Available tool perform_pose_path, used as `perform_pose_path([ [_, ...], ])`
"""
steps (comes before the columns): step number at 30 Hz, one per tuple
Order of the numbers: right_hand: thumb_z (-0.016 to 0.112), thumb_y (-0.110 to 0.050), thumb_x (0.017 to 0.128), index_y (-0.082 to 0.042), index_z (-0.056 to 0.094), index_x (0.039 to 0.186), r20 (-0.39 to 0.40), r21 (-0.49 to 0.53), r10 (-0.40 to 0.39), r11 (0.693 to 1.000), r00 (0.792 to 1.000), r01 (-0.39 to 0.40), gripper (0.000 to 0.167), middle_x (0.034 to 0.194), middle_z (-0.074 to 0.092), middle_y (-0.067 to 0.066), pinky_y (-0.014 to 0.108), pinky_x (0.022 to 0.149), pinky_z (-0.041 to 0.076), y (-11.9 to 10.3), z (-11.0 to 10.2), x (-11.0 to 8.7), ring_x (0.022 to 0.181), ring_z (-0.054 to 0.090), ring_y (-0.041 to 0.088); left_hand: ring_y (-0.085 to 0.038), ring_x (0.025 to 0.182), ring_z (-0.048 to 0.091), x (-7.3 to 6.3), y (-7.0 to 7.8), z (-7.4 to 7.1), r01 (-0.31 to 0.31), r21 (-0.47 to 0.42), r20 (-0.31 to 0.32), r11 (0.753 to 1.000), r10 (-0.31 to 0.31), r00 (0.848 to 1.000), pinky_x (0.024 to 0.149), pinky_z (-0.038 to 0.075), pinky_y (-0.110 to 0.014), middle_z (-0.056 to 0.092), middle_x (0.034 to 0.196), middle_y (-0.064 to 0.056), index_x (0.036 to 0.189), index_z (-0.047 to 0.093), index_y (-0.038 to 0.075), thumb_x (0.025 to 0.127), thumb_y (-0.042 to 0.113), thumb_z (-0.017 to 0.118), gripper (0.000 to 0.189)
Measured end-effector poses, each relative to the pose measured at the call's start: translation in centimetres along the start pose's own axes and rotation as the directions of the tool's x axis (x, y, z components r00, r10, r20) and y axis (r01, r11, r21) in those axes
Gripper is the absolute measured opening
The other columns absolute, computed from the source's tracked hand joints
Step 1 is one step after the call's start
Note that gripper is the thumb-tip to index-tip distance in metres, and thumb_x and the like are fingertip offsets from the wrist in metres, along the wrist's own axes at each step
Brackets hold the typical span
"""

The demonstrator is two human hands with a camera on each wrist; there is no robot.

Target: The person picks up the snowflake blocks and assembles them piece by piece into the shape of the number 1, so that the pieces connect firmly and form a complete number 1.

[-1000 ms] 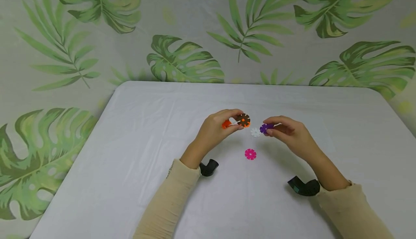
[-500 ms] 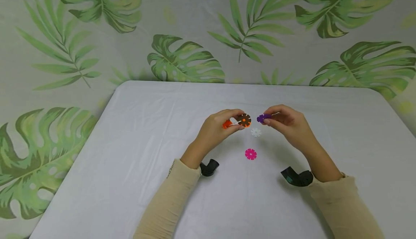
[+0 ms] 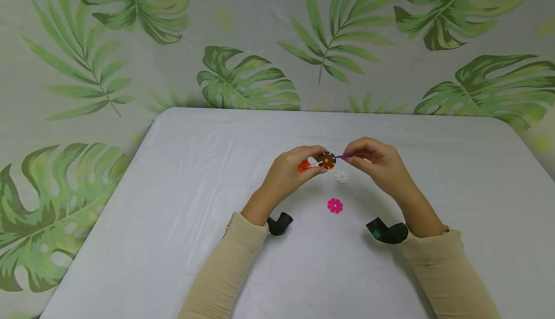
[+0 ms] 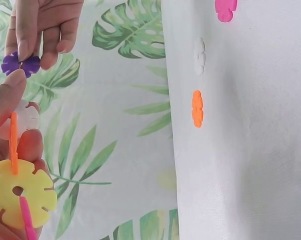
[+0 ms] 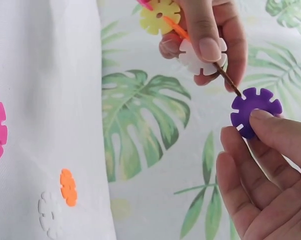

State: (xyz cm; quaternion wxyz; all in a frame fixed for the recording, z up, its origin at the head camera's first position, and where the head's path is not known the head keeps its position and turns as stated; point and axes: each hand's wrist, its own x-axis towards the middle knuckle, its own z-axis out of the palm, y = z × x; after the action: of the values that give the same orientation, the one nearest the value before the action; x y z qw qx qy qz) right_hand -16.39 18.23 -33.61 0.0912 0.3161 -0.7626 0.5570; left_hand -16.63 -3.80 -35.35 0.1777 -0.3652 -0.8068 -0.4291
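My left hand (image 3: pixel 284 167) pinches a chain of slotted snowflake discs joined edge to edge. In the left wrist view the chain shows a pink disc (image 4: pixel 26 220), a yellow disc (image 4: pixel 38 182), an orange disc (image 4: pixel 13 142) and a white disc (image 4: pixel 28 120) under the thumb. A brown disc (image 5: pixel 227 80) leads off the white one, edge-on in the right wrist view. Between thumb and fingers my right hand (image 3: pixel 379 157) pinches a purple disc (image 5: pixel 246 104). The purple disc's notched rim meets the brown disc's edge.
On the white-covered table (image 3: pixel 195 165) lie a loose white disc (image 3: pixel 342 177), a pink disc (image 3: pixel 335 206) and an orange disc (image 5: pixel 68 187). Black wrist cameras, left (image 3: pixel 280 223) and right (image 3: pixel 387 231), sit low near the tabletop. A leaf-print cloth (image 3: pixel 247 78) hangs behind.
My right hand has lifted the purple disc away from the loose white disc, moved it left to the brown disc and turned it edge-on. The left hand stays nearly still.
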Motion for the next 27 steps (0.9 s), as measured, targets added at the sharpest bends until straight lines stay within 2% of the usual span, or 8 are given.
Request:
perform_pose_path([
  [10,0.059,0.018,0.076,0.007,0.061,0.090,-0.004,0.019,-0.006,1.000,1.000,0.006,0.018,0.087,0.061,0.013,0.022,0.076,0.048,-0.28,0.02,-0.07,0.083,0.058,0.015,-0.005,0.086,0.056,0.07,0.29,0.01,-0.003,0.038,0.007,0.999,0.002,1.000,0.072,0.041,-0.010,0.064,0.103,0.000,0.110,0.063,0.008,0.076,0.019,0.072,0.037],
  [22,0.061,0.020,0.073,0.009,0.062,0.088,-0.001,0.071,-0.093,0.993,0.996,0.092,0.019,0.087,0.061,0.018,0.024,0.077,0.048,0.17,0.16,-0.17,0.084,0.058,0.017,-0.007,0.086,0.058,0.15,0.38,0.14,-0.049,0.050,-0.008,0.998,0.050,0.999,0.074,0.041,-0.010,0.065,0.101,-0.001,0.108,0.064,0.006,0.073,0.015,0.075,0.037],
  [27,0.062,0.023,0.070,0.008,0.064,0.085,-0.026,0.040,-0.132,0.990,0.991,0.133,0.021,0.084,0.062,0.018,0.023,0.075,0.049,0.08,0.29,-0.19,0.082,0.059,0.018,-0.006,0.085,0.058,0.13,0.45,0.16,-0.066,0.047,-0.022,0.997,0.067,0.998,0.073,0.041,-0.010,0.065,0.099,-0.001,0.107,0.065,0.006,0.073,0.014,0.075,0.037],
])
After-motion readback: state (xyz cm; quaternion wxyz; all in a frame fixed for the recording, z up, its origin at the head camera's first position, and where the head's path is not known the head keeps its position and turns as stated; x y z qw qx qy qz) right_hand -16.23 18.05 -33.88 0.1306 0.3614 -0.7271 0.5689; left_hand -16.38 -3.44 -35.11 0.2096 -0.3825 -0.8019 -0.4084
